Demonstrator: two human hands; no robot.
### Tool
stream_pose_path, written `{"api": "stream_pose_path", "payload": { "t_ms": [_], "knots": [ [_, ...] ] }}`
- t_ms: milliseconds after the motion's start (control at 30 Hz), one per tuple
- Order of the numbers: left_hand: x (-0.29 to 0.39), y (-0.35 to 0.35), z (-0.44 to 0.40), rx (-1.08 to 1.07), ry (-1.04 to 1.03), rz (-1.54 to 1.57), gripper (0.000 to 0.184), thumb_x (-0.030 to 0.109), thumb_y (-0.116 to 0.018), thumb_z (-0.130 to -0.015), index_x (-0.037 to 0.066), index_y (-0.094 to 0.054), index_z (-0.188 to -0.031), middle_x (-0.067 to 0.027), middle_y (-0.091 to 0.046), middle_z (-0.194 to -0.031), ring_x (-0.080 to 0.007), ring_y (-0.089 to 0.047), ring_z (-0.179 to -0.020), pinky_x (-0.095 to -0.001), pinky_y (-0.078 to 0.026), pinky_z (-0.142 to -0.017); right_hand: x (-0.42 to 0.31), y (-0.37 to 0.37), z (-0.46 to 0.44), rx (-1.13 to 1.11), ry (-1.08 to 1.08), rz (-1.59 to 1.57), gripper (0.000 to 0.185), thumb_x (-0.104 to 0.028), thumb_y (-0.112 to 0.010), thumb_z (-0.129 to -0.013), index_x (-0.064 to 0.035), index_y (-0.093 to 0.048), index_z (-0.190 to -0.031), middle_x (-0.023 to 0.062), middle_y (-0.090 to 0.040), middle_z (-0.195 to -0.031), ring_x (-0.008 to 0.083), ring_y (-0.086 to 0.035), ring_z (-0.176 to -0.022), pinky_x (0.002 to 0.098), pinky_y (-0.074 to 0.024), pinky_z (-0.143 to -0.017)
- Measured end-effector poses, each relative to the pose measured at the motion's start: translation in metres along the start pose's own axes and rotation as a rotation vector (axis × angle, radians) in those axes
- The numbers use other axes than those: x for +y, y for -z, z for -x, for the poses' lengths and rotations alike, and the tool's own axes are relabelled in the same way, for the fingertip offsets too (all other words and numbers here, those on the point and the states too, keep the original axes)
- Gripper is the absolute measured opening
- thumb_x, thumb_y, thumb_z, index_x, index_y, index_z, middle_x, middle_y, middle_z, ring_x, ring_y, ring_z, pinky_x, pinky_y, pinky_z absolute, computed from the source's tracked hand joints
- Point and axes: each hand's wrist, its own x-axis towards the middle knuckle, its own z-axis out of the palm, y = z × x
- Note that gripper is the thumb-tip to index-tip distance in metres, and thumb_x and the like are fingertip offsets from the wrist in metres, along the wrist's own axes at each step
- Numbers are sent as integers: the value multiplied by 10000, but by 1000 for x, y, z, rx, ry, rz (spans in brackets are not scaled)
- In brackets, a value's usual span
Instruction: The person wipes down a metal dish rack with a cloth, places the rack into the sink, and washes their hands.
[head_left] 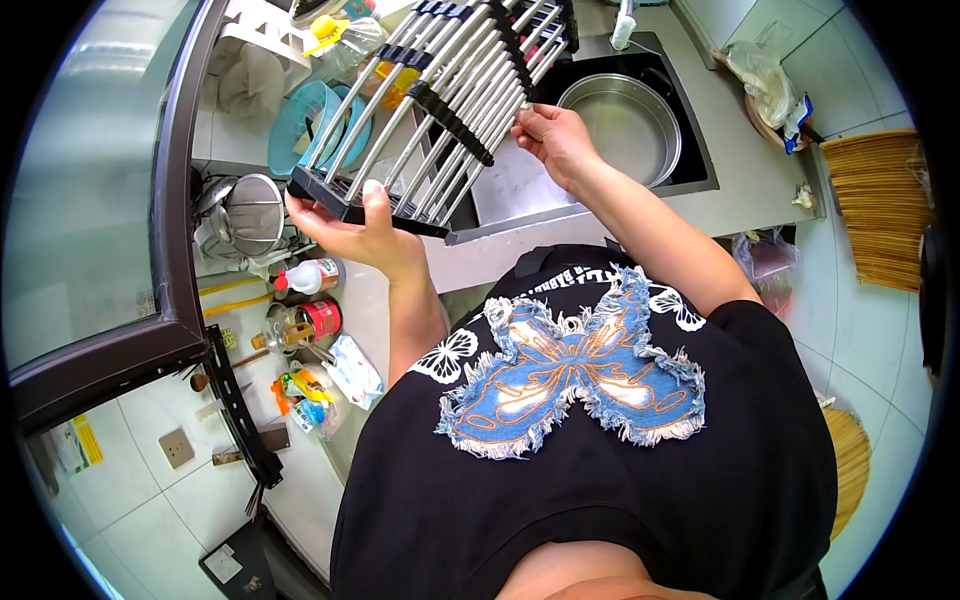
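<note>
A metal rack (pixel 440 110) of silver rods with black end pieces is held up, tilted, over the left part of the sink. My left hand (pixel 365 225) grips its lower left black end, thumb on top. At the rack's right edge my right hand (pixel 550 140) has its fingers closed around the side near the rod ends. Right of the rack, a round metal pan (pixel 625 130) sits in the black-edged sink (pixel 700 170). Below the rack part of the metal drainboard (pixel 510 185) shows.
Blue basins (pixel 300 125) and a wire strainer (pixel 255 210) stand at the left. Nearer are a red-capped bottle (pixel 310 276), a red-labelled jar (pixel 318 320) and a white packet (pixel 355 370). A window frame (pixel 180 200) borders the left side. A plastic bag (pixel 765 85) lies upper right.
</note>
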Motion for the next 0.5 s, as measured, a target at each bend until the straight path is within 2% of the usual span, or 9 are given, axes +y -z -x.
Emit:
{"api": "stream_pose_path", "payload": {
  "t_ms": [67,133,333,500],
  "knots": [
    [4,-3,2,-41,-108,-57,758,78,-650,-718,-29,-367,-1413,-136,-510,-1228,-207,-541,-1081,-330,-452,-968,-6,1,0,3,-67,-91,138,-98,-619,-980,18,-678,-1028,65,-694,-937,116,-661,-808,240,-553,-703],
    [5,-4,2,-41,-122,-62,765,88,-657,-710,-29,-370,-1410,-136,-505,-1232,-217,-533,-1098,-333,-444,-984,-12,-2,3,9,-134,-180,136,-93,-606,-984,16,-675,-1027,66,-693,-943,121,-664,-812,244,-557,-706],
    [4,-1,2,-46,-82,-1,758,58,-625,-701,-26,-370,-1410,-134,-508,-1212,-207,-541,-1074,-330,-449,-977,-9,0,5,41,-45,-44,121,-83,-617,-965,19,-668,-1008,72,-690,-926,139,-674,-779,247,-566,-663],
    [10,-9,10,-105,-129,-58,764,37,-598,-680,-28,-372,-1406,-134,-522,-1190,-205,-538,-1039,-327,-446,-971,0,13,0,107,19,-1,113,-106,-648,-953,2,-679,-959,47,-673,-830,116,-637,-662,246,-537,-553]
  ]
}}
